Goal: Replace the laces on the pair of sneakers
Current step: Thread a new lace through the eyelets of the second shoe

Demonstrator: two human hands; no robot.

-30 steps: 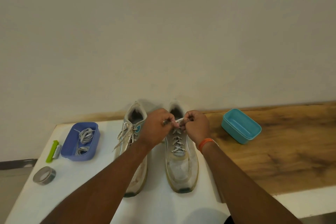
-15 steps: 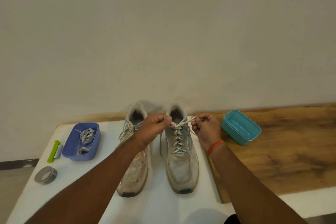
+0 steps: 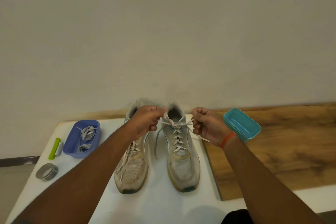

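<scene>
White lace (image 3: 174, 124) on the right sneaker (image 3: 181, 152) is pulled sideways between our two hands, a knot sitting at the top of the eyelets midway between the grips. Only the head view is available.

Grip state: our left hand (image 3: 145, 123) has its fingers curled and pinches one lace end just left of the knot; our right hand (image 3: 205, 125) pinches the other end just right of it. Loose tails hang below each grip, one trailing down between the shoes, the other lying under the right wrist.

Progress, as we judge it: the right sneaker is laced through every visible eyelet and the tie is under way, either being drawn tight or pulled apart; we cannot tell which. The left sneaker (image 3: 132, 165), lying beneath the left forearm, carries a loose, untied lace. Whether either lace is old or new cannot be established from this view. At least one shoe remains to be finished.

Containers: a blue tray (image 3: 72, 143), well left of the left grip, holds coiled grey laces (image 3: 87, 132). A teal tub (image 3: 241, 127), just beyond the right hand, appears to hold nothing.

Other items near the blue tray: a green-handled tool (image 3: 54, 148) and a roll of grey tape (image 3: 47, 171).
</scene>
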